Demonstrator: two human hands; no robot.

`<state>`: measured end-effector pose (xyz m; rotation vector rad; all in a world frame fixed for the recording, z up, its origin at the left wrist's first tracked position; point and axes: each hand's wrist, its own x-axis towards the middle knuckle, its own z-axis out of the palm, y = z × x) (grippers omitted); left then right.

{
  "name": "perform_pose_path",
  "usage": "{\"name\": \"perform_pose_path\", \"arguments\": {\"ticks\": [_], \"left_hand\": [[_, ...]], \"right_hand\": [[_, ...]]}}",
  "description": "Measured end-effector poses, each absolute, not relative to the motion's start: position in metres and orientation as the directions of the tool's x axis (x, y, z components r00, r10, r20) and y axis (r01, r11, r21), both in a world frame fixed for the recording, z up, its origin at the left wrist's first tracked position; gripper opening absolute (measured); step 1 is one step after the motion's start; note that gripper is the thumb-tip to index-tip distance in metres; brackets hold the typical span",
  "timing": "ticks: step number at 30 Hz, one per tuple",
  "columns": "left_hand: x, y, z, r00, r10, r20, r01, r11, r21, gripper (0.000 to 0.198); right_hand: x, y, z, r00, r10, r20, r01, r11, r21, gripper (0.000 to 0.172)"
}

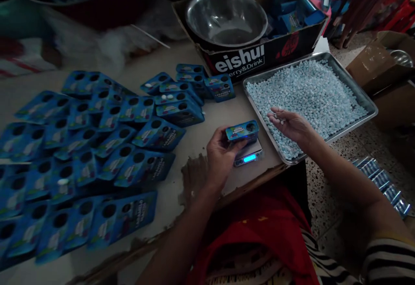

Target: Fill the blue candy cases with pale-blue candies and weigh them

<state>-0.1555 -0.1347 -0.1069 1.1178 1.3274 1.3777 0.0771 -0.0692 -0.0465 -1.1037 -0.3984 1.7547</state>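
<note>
A blue box with a round hole in its top [241, 131] is gripped in my left hand [222, 149], over a small digital scale [249, 155] with a lit blue display. Palm up, my right hand [290, 125] holds a few small pale candies [279, 116] on its bent fingers, above the near left part of a metal tray [372, 107]. Pale blue and white candies [320, 90] are spread over the tray. Many more blue boxes [162, 134] stand in rows on the table to the left.
Behind the scale, a black carton [275, 58] holds a steel bowl [227, 17] and blue boxes. Open brown cartons [376, 58] sit at the right. Shiny packs [382, 181] lie on the floor at lower right. The table's front edge [259, 176] is worn.
</note>
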Motion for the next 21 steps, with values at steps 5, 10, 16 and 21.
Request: {"name": "perform_pose_path", "arguments": {"ticks": [5,10,16,21], "left_hand": [[-0.153,-0.157,-0.116,-0.195,0.979,0.049,0.032,-0.044,0.999,0.059],[-0.179,-0.176,-0.108,-0.251,0.958,0.136,0.104,-0.112,0.988,0.068],[-0.229,-0.205,-0.091,-0.376,0.925,0.063,0.226,0.026,0.974,0.031],[-0.246,-0.214,-0.080,-0.390,0.917,0.090,0.308,0.037,0.951,0.025]], "right_hand": [[0.084,-0.071,-0.036,-0.175,0.806,-0.565,-0.327,-0.589,-0.739,0.009],[0.092,-0.077,-0.014,-0.246,0.824,-0.511,-0.162,-0.555,-0.816,0.010],[0.104,-0.071,-0.001,-0.022,0.831,-0.555,-0.218,-0.546,-0.809,0.011],[0.101,-0.069,0.006,0.013,0.834,-0.551,-0.256,-0.530,-0.808,0.015]]}}
